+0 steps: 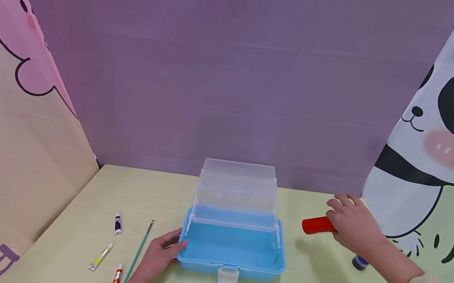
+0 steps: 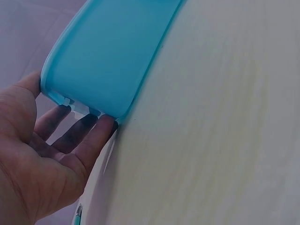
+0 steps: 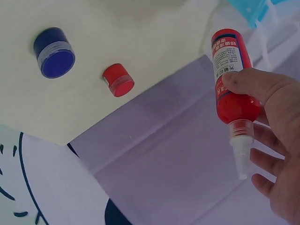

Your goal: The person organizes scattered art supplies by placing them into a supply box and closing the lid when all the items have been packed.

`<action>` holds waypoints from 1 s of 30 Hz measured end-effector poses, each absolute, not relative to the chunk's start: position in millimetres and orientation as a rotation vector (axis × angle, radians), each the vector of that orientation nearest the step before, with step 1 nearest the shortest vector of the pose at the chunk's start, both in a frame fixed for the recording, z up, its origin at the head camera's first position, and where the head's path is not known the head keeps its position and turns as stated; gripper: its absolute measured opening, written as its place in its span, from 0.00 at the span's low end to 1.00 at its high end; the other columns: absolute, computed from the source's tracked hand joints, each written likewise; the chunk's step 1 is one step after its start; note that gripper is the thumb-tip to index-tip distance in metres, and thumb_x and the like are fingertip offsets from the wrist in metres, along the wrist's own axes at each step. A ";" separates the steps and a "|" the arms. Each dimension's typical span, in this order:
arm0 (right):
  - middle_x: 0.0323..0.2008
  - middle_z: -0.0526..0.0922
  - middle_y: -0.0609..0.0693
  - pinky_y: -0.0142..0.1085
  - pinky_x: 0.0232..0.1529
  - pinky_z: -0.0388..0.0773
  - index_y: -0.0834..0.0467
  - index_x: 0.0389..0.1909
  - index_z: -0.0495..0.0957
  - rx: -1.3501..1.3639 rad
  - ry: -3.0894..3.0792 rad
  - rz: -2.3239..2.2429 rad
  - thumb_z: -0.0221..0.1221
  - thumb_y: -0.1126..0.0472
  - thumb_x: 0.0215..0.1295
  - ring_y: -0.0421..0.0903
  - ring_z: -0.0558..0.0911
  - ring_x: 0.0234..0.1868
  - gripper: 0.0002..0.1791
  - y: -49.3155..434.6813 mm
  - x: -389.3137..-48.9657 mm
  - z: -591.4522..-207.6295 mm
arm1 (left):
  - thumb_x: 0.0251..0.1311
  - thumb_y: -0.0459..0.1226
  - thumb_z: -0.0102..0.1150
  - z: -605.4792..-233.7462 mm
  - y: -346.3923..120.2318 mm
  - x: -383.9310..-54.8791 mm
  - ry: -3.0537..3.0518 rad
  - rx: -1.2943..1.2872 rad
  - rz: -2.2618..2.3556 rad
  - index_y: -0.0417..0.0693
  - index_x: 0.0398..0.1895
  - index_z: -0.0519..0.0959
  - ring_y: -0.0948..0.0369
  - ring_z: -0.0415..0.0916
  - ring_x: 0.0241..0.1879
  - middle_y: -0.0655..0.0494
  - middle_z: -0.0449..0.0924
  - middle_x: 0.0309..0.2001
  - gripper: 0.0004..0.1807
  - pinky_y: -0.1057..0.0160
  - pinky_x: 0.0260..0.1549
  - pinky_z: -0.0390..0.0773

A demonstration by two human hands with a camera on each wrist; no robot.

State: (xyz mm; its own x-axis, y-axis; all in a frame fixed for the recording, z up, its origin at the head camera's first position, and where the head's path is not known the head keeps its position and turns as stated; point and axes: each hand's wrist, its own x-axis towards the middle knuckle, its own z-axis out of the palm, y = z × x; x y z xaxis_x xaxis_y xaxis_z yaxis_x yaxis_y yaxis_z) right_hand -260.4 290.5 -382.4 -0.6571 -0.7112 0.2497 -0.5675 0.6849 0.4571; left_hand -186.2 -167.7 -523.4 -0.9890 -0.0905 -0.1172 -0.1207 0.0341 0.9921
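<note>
On the table stands a light-blue plastic box (image 1: pixel 198 267), its translucent lid (image 1: pixel 237 194) raised at the back and a clear latch (image 1: pixel 227 277) hanging at the front. My left hand (image 1: pixel 158 256) grips the box's left end, thumb over the rim and fingers against the outer wall, as the left wrist view shows. To the right of the box, my right hand (image 1: pixel 354 225) holds a red squeeze bottle (image 1: pixel 318 225) above the table. In the right wrist view the bottle (image 3: pixel 234 70) has a printed label and a clear nozzle, with the thumb across its side.
Left of the box lie a purple paint tube (image 1: pixel 118 224), a yellow tube (image 1: pixel 101 257), a red tube (image 1: pixel 115 281) and a teal paintbrush (image 1: pixel 139 249). A blue jar (image 3: pixel 54 51) and a small red jar (image 3: pixel 118 79) stand on the right. Purple cloth (image 1: pixel 251 78) hangs behind.
</note>
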 end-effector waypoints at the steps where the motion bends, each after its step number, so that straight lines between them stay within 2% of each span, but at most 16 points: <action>1: 0.39 0.81 0.57 0.55 0.50 0.70 0.58 0.26 0.83 0.962 -2.491 -0.446 0.78 0.57 0.31 0.59 0.74 0.47 0.19 293.6 -258.2 -379.8 | 0.60 0.38 0.66 -523.9 -166.5 -186.6 2.240 -0.225 2.155 0.34 0.64 0.71 0.47 0.79 0.46 0.32 0.73 0.57 0.30 0.51 0.37 0.83; 12: 0.44 0.81 0.63 0.59 0.47 0.71 0.60 0.32 0.84 0.792 -2.370 -0.119 0.79 0.59 0.27 0.64 0.74 0.49 0.24 303.5 -233.8 -370.8 | 0.60 0.40 0.66 -523.7 -166.3 -189.7 2.246 -0.243 2.117 0.35 0.64 0.71 0.46 0.78 0.49 0.32 0.70 0.60 0.32 0.52 0.39 0.82; 21: 0.44 0.81 0.61 0.57 0.44 0.73 0.61 0.34 0.85 0.805 -2.221 0.042 0.78 0.61 0.29 0.62 0.76 0.48 0.24 277.1 -225.2 -371.8 | 0.60 0.38 0.66 -522.3 -169.1 -186.8 2.239 -0.262 2.148 0.33 0.64 0.71 0.51 0.80 0.44 0.33 0.73 0.57 0.30 0.52 0.37 0.83; 30: 0.46 0.81 0.59 0.57 0.46 0.73 0.60 0.36 0.85 0.785 -2.242 0.170 0.81 0.60 0.28 0.61 0.75 0.51 0.27 246.9 -216.4 -375.9 | 0.60 0.38 0.66 -524.4 -164.1 -187.8 2.255 -0.258 2.133 0.33 0.63 0.72 0.50 0.80 0.44 0.34 0.74 0.56 0.30 0.52 0.37 0.83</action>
